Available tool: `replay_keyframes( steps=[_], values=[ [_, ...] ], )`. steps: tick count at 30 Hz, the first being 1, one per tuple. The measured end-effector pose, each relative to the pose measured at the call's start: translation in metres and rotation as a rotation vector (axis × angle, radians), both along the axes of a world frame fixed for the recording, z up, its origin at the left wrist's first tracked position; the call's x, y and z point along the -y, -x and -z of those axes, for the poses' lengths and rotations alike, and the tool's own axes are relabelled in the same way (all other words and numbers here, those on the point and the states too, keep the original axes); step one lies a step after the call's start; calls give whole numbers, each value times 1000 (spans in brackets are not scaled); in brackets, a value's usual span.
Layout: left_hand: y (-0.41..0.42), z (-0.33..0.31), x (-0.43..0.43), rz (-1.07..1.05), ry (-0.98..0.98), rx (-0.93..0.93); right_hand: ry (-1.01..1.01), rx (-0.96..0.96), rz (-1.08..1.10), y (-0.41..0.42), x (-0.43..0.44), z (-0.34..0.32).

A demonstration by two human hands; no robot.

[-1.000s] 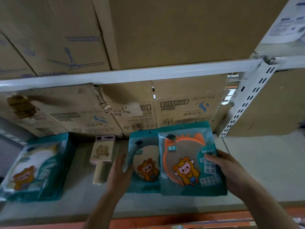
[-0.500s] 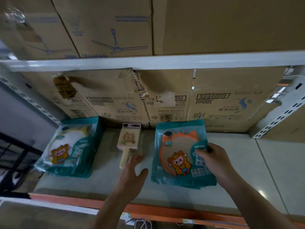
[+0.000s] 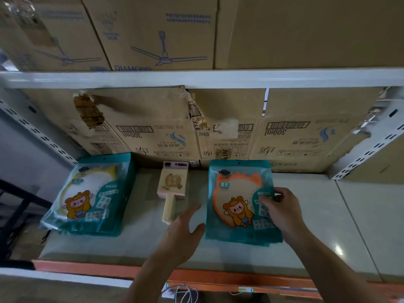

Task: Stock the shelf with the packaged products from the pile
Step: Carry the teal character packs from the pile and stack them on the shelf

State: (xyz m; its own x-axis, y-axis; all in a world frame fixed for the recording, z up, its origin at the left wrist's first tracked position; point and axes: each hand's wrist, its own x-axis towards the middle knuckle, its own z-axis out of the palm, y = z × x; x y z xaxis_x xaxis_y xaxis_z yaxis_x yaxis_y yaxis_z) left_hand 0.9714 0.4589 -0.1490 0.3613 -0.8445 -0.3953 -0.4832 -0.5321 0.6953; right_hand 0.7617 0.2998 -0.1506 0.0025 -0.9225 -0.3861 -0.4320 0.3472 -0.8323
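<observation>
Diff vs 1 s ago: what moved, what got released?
The left hand let go of the lower teal packet and pulled back, open. The right hand laid the teal plastic packet with the orange-rimmed mirror squarely on that stack, still pinching its right edge. The cream paddle-shaped pack and the yellow-mirror packets stayed put.

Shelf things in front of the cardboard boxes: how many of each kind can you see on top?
Teal plastic pack with an orange-rimmed mirror: 1
Teal plastic pack with a yellow-rimmed mirror: 1
Pink and cream flat paddle with a handle: 1
Total: 3. Packs underneath the top ones cannot be counted.
</observation>
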Motion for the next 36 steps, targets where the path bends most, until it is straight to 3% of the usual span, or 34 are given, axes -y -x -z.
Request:
replay_keyframes(
  steps=[27, 36],
  values=[
    [4, -5, -12, 135, 33, -92, 68, 0, 65, 6, -18, -6],
    [17, -46, -28, 165, 118, 88, 196, -238, -239, 52, -55, -51]
  ],
)
